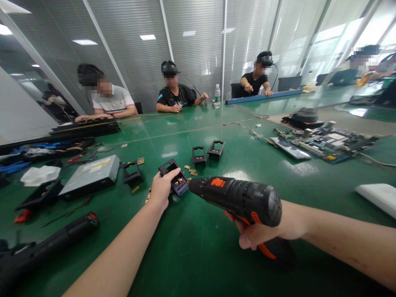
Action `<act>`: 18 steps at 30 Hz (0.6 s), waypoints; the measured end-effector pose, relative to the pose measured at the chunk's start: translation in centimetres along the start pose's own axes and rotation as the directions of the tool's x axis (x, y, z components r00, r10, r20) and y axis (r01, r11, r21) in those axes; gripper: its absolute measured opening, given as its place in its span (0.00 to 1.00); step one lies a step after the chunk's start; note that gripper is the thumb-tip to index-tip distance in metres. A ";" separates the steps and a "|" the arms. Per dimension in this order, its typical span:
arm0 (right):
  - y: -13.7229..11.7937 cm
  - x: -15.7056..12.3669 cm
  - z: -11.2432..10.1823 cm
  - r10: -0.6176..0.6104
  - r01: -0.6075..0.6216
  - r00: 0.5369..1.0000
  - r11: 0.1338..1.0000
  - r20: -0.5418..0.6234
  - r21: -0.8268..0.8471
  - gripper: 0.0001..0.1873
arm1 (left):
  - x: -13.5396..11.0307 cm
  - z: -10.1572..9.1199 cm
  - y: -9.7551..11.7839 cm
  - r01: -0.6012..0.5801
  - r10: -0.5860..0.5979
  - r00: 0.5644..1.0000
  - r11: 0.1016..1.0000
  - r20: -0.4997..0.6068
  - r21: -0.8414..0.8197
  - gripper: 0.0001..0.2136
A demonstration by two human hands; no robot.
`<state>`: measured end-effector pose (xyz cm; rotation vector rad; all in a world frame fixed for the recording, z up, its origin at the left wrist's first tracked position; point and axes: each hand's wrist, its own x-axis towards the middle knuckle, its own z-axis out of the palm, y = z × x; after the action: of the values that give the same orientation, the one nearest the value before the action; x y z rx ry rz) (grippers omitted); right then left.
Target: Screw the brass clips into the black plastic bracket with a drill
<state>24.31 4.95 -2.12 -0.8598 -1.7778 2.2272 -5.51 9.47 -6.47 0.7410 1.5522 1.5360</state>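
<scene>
My left hand (161, 188) grips a black plastic socket frame (180, 189) with brass contacts inside, its thumb over the top edge. Wrapped round the handle of a black and orange cordless drill (232, 194), my right hand (262, 233) points the tool leftward. The drill's nose is at the right side of the held frame; whether its bit touches a screw is too small to tell. Just beyond lie several small brass plates (192, 171). Two similar black frames (199, 156) stand behind them, and another black frame (132, 173) sits to the left.
A metal disc drive (89, 175) lies on the green table (185, 255) at the left, near a black tool (55, 247). Circuit boards (332, 142) and a white box (379, 198) are at the right. Several people sit across the table, by a water bottle (217, 97).
</scene>
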 end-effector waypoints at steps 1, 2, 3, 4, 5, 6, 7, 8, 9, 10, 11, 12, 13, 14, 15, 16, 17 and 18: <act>0.0 0.0 0.0 0.002 -0.002 1.000 1.000 -0.006 -0.008 0.29 | 0.0 0.0 0.0 0.000 0.000 1.000 1.000 -0.002 -0.001 0.20; -0.1 0.0 0.1 0.004 -0.005 1.000 1.000 -0.011 -0.015 0.29 | -0.1 0.0 0.0 0.000 0.000 1.000 1.000 -0.003 -0.003 0.19; -0.1 -0.1 0.1 0.010 -0.011 1.000 1.000 -0.012 -0.023 0.28 | -0.1 0.1 0.1 0.000 0.000 1.000 1.000 -0.004 -0.007 0.19; -0.2 -0.1 0.1 0.017 -0.017 1.000 0.999 -0.012 -0.034 0.27 | -0.1 0.1 0.1 0.000 0.000 1.000 1.000 -0.003 -0.009 0.19; -0.2 -0.1 0.0 0.022 -0.022 1.000 0.999 -0.011 -0.040 0.26 | -0.1 0.1 0.1 0.000 0.000 1.000 1.000 -0.002 -0.010 0.19; -0.2 -0.1 0.0 0.020 -0.021 1.000 0.999 -0.006 -0.033 0.25 | -0.2 0.1 0.0 0.000 0.000 1.000 1.000 -0.001 -0.009 0.20; -0.2 -0.1 0.0 0.017 -0.017 1.000 1.000 0.003 -0.019 0.26 | -0.2 0.0 0.0 0.000 0.000 1.000 1.000 -0.001 -0.007 0.20; -0.1 -0.1 -0.1 0.013 -0.013 1.000 1.000 0.006 -0.006 0.26 | -0.2 0.0 0.0 0.001 -0.001 1.000 1.000 0.000 -0.006 0.20; -0.1 -0.1 -0.1 0.008 -0.008 1.000 1.000 0.004 0.002 0.27 | -0.2 0.0 0.0 0.000 0.000 1.000 1.000 -0.002 -0.005 0.19; -0.1 -0.1 -0.1 0.004 -0.004 1.000 1.000 0.004 0.004 0.27 | -0.2 0.1 0.1 -0.001 0.001 1.000 1.000 -0.003 -0.006 0.19; -0.1 -0.1 -0.1 0.002 -0.002 1.000 1.000 0.003 0.000 0.27 | -0.2 0.1 0.1 -0.004 0.004 1.000 1.000 -0.004 -0.007 0.19; -0.1 -0.1 -0.1 -0.002 0.002 1.000 1.000 0.001 -0.006 0.27 | -0.2 0.1 0.1 -0.005 0.005 1.000 1.000 -0.005 -0.008 0.19; -0.1 -0.1 0.0 -0.006 0.006 1.000 1.000 0.004 -0.011 0.27 | -0.2 0.1 0.1 -0.004 0.004 1.000 1.000 -0.004 -0.008 0.19; -0.2 -0.1 0.0 -0.010 0.010 1.000 1.000 0.007 -0.015 0.28 | -0.2 0.1 0.2 -0.003 0.002 1.000 1.000 -0.005 -0.008 0.19; -0.3 -0.1 0.0 -0.010 0.011 1.000 1.000 0.009 -0.015 0.30 | -0.2 0.2 0.2 0.000 0.000 1.000 1.000 -0.006 -0.007 0.19; -0.5 -0.2 0.1 -0.006 0.006 1.000 1.000 0.009 -0.015 0.31 | -0.3 0.2 0.2 0.002 -0.002 1.000 1.000 -0.006 -0.006 0.19; -0.6 -0.2 0.1 -0.003 0.003 1.000 1.000 0.009 -0.014 0.32 | -0.3 0.2 0.3 0.004 -0.004 1.000 1.000 -0.008 -0.005 0.19; -0.7 -0.2 0.1 -0.003 0.003 1.000 1.000 0.011 -0.007 0.33 | -0.3 0.1 0.3 0.004 -0.004 1.000 1.000 -0.008 -0.003 0.19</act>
<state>24.22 4.95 -1.36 -0.8471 -1.7920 2.2288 -5.29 9.33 -6.15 0.7304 1.5560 1.5392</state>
